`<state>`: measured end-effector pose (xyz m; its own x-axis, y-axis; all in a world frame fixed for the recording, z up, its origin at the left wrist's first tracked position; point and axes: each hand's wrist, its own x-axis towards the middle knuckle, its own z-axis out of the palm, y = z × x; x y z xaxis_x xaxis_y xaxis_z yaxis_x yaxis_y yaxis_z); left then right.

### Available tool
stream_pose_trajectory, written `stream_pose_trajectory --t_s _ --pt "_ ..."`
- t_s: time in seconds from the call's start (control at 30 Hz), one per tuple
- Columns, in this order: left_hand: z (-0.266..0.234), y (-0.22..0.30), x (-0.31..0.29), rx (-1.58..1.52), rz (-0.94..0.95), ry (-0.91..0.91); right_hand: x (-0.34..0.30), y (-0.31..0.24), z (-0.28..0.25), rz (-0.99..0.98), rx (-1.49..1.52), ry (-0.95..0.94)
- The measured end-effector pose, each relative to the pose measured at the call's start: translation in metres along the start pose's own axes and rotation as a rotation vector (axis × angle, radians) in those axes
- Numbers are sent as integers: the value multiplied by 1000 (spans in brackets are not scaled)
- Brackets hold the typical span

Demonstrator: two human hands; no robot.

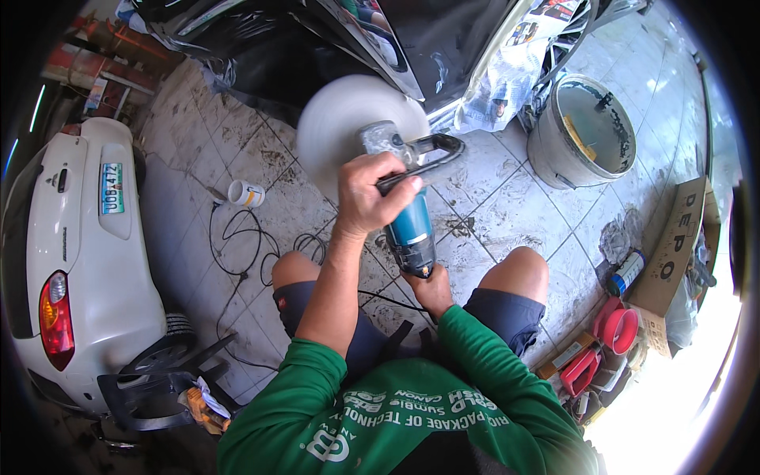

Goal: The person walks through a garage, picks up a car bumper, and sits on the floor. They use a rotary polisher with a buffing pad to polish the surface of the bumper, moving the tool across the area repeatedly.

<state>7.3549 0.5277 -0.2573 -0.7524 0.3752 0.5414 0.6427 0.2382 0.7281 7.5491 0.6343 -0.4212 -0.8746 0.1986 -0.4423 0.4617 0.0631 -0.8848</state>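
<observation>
A teal and black electric polisher (410, 222) is in both my hands, with its grey head turned away from me. My left hand (368, 194) is wrapped round the black loop handle near the head. Lower down, my right hand (431, 291) grips the rear end of the body, partly hidden behind it. The large round white pad (328, 131) is smeared as if spinning. It overlaps the lower edge of a dark glossy car panel (443, 59); whether it touches, I cannot tell. Black plastic sheeting (269, 71) and newspaper (499, 91) cover nearby parts of the car.
A stained bucket (582, 131) stands right of the car. On the tiled floor (522, 206) lie a looping black cord (237, 273) and a small white tub (245, 194). A white car (103, 253) is at left; a cardboard box (669, 261) and red items (616, 324) are at right.
</observation>
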Motion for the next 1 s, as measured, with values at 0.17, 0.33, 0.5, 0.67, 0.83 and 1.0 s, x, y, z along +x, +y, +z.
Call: stream_pose_trajectory --t_s 0.17,0.33,0.5,0.67,0.83,1.0 --pt "-53 -30 -25 114 -51 69 24 15 47 -125 -60 -52" --pt "-35 -31 -18 206 20 48 27 14 50 -56 84 -50" --pt "-25 -35 -25 249 133 10 40 25 62 29 121 -132" --pt "-56 -35 -34 367 208 -108 69 37 111 -20 214 -341" --pt "-63 -30 -12 458 281 -235 110 25 150 68 310 -579" --pt "-56 -30 -11 544 323 -444 104 3 189 111 536 -724"
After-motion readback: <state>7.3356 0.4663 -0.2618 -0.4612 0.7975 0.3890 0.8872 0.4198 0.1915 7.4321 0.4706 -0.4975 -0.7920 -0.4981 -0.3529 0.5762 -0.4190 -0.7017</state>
